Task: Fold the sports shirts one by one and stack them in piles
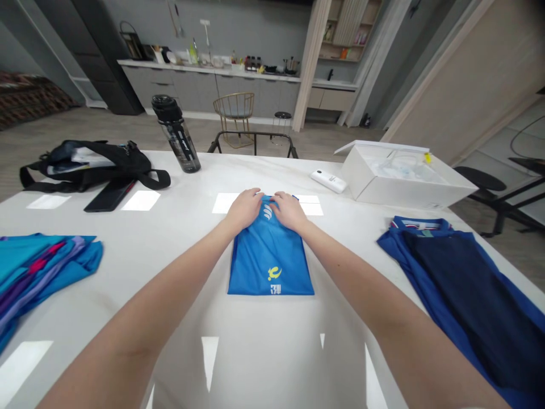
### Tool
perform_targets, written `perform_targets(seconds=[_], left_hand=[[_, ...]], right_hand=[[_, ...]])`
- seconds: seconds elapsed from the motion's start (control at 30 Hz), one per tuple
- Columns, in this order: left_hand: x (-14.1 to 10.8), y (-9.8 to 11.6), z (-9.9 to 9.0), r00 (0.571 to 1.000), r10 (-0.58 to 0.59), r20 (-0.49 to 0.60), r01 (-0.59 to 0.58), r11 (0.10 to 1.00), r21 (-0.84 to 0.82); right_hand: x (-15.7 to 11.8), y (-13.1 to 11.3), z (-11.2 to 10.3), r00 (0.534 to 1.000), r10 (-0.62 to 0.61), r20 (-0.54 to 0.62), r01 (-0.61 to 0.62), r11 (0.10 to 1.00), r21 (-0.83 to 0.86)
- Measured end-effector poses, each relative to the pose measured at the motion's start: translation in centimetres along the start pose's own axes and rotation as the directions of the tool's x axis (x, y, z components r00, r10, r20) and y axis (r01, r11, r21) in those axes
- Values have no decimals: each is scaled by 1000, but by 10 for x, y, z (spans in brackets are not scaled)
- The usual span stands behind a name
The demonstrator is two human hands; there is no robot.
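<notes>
A bright blue shirt (272,250) lies folded into a flat, narrow panel in the middle of the white table. It bears a white striped mark near its far end and a yellow and white logo near its near edge. At the far left corner of the shirt, my left hand (246,210) grips the cloth with bent fingers. My right hand (290,212) does the same at the far right corner, its fingertips turned inward. The hands are a short gap apart. Both thumbs rest close to the white mark; the fabric under the palms is hidden.
Colourful folded clothes (46,272) lie left, and dark blue polo shirts (464,284) right. Farther back on the white table (179,227) are a black bag (93,165), phone (109,195), dark bottle (177,135), white handheld device (328,181) and open white box (395,184).
</notes>
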State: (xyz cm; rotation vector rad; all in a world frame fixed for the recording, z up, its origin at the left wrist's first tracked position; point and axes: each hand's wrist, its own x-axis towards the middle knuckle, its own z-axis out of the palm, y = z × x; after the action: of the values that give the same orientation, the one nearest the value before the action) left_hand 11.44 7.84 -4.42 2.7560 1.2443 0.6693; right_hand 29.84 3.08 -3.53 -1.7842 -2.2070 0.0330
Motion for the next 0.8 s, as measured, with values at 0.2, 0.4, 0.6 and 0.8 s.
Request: perform_targets(seconds=[0.2,0.4,0.6,0.8], left_hand=[[-15,10,13,966,-119,231,105,992,75],[-17,30,4,988,-97,119,87,993,84],[-38,56,10,964,-133,228,121,990,69],[-75,74,-11,984,-152,89,149,988,36]], right_hand=[[-18,13,8,983,108,148,-109,994,-1],[-25,4,1,980,192,59,-187,979,-76],[-48,-10,6,980,153,124,-153,988,-14],[-75,-15,-11,970,240,42,-238,970,-48]])
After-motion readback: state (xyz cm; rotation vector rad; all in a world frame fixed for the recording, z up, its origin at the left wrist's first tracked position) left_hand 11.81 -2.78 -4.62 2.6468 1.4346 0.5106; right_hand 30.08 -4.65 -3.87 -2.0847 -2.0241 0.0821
